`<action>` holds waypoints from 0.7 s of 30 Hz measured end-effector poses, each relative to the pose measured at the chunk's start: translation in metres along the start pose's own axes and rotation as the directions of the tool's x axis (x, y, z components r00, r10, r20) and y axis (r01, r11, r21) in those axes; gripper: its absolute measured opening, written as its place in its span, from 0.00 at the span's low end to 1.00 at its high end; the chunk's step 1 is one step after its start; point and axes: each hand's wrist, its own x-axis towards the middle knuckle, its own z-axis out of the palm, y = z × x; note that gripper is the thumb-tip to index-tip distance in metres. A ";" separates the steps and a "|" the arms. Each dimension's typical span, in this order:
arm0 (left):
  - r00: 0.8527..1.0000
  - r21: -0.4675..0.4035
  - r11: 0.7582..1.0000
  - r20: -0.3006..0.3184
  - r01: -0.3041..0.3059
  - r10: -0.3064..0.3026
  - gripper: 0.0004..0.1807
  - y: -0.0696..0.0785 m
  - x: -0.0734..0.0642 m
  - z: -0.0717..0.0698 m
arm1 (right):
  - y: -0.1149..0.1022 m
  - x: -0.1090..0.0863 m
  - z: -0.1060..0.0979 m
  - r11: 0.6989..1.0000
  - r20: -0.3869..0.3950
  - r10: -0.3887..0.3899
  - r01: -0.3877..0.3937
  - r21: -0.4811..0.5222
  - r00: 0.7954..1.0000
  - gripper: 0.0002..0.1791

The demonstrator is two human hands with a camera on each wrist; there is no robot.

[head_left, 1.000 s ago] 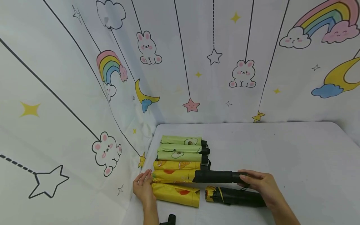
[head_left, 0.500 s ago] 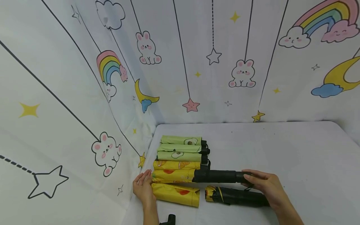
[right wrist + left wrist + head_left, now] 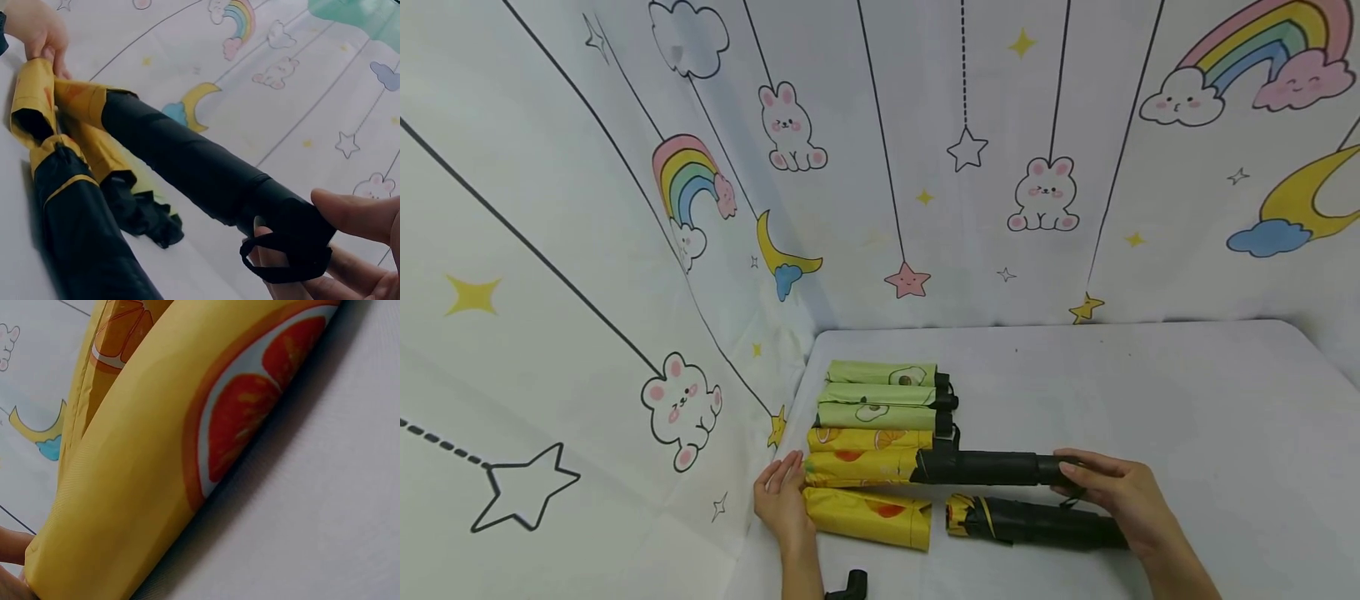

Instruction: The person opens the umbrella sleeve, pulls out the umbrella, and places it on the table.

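On the near, left-hand part of the white worktop (image 3: 1187, 400), a folded black umbrella (image 3: 992, 468) stretched from left to right, its left end inside a bright yellow sleeve (image 3: 861, 468) printed with orange-red citrus slices. The exposed length was plain, dark and smooth, stepping down to a slimmer end with a loose strap loop (image 3: 284, 274). The right hand (image 3: 1123, 492) held that end narrowly, thumb on one side and fingers on the other, the loop hanging over a fingertip. The left hand (image 3: 784, 504) pinched the sleeve's far left end, its fingers close together and partly hidden.

Just beyond the sleeve lay a yellow bundle with orange slices (image 3: 872, 439), then three green avocado-print bundles (image 3: 880, 396). Just nearer lay a yellow cover (image 3: 868, 518), its mouth gaping in the right wrist view, and right of it a second black umbrella (image 3: 1037, 523) with a thin yellow band.
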 end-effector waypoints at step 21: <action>1.000 -0.016 1.000 -0.009 0.004 -0.004 0.24 0.002 0.000 0.000 | 0.000 -0.006 -0.022 0.998 0.045 -0.023 0.020 0.065 0.999 0.17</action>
